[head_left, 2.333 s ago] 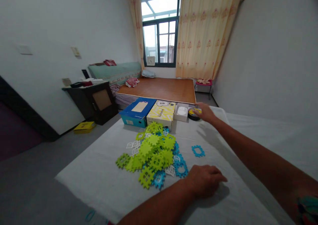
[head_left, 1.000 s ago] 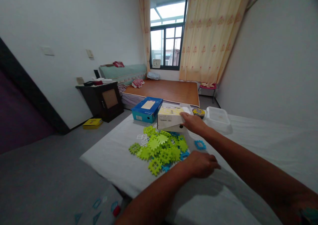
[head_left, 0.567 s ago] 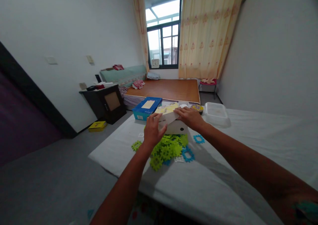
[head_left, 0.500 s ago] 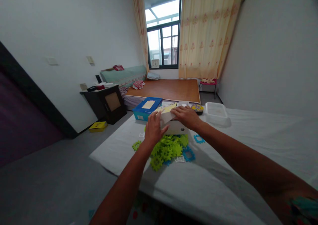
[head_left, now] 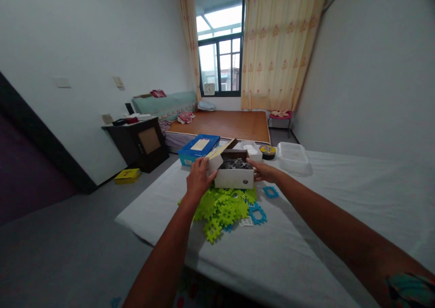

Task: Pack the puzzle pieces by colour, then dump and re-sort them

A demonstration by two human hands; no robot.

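Observation:
A white cardboard box (head_left: 234,179) stands behind a heap of green plastic interlocking pieces (head_left: 224,208). Dark grey small bits (head_left: 235,163) fill it; their kind I cannot make out. My left hand (head_left: 199,177) grips the box's lid (head_left: 215,159), which is tilted up at the left side with a yellowish top. At the box's right end, my right hand (head_left: 263,170) holds the side, thumb near the rim and fingers against the wall. Blue pieces (head_left: 258,214) and a white piece (head_left: 246,222) lie beside the green heap.
On the white-covered table (head_left: 322,217) are a blue box (head_left: 199,148), a small white box (head_left: 253,153), a round yellow-and-black tin (head_left: 268,151) and a clear plastic container (head_left: 294,158). Beyond stands a bed (head_left: 224,124); a dark cabinet (head_left: 144,142) is at the left.
The lid has come up off the white box and moved left with my left hand, exposing the grey contents. My right hand has gone from the lid down to the box's right side.

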